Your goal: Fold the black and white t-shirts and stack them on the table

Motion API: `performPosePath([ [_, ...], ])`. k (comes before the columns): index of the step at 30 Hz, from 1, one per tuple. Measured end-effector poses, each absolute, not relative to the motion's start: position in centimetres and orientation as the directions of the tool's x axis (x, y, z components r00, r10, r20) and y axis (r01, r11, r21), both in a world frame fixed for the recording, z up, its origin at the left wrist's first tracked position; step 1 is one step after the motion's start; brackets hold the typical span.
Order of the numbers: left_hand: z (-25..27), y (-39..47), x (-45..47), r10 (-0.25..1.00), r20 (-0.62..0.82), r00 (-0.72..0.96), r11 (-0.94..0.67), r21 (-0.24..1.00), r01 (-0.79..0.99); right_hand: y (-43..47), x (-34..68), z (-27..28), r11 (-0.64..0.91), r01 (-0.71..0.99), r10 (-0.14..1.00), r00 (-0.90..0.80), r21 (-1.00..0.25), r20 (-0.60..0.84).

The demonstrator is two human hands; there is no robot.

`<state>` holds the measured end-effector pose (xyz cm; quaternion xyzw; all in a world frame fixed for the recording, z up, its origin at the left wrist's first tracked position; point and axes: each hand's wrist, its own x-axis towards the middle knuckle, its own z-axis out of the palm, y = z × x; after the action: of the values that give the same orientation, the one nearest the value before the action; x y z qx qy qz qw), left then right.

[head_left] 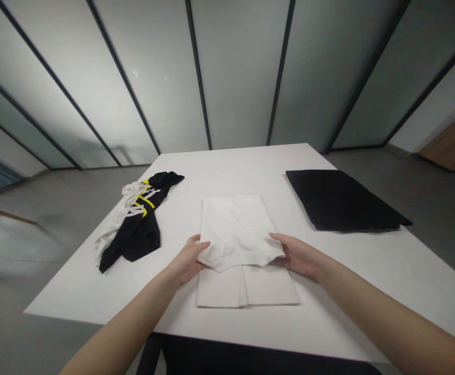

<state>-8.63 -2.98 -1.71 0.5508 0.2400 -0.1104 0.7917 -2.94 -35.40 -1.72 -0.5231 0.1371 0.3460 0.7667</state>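
A folded white T-shirt (pixel 235 226) lies in front of me at the middle of the table. Its near edge is slightly raised and wavy. My left hand (pixel 192 258) pinches the near left corner, thumb on top and fingers underneath. At the near right corner, my right hand (pixel 299 256) grips the cloth the same way. Beneath the shirt is a flat off-white board (pixel 221 291), whose near part sticks out towards me and shows a seam down its middle. The shirt hides the board's far part.
On the white table (pixel 235 172), a crumpled black T-shirt (pixel 141 237) with yellow and white print lies at left, against a crumpled white cloth (pixel 112 229). A flat black folded item (pixel 340 200) lies at right. Behind stand frosted glass panels (pixel 238 73); a black chair (pixel 250 359) is at the near edge.
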Motion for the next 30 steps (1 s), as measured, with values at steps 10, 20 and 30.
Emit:
performPosePath([
  [10,-2.1,-3.5,-0.4,0.237,-0.305,0.922,0.136,0.950,0.279,-31.5,4.1,-0.9,0.163,-0.495,0.112,0.869,-0.853,-0.483],
  [20,-0.5,-1.5,-0.5,0.123,-0.280,0.952,0.185,0.949,0.255,-33.5,2.6,-0.7,0.219,-0.506,0.144,0.863,-0.835,-0.485],
  [30,-2.9,-1.7,-3.1,0.163,-0.218,0.962,-0.086,0.968,0.234,-34.7,-0.6,-2.3,0.036,-0.382,0.114,0.919,-0.923,-0.376],
])
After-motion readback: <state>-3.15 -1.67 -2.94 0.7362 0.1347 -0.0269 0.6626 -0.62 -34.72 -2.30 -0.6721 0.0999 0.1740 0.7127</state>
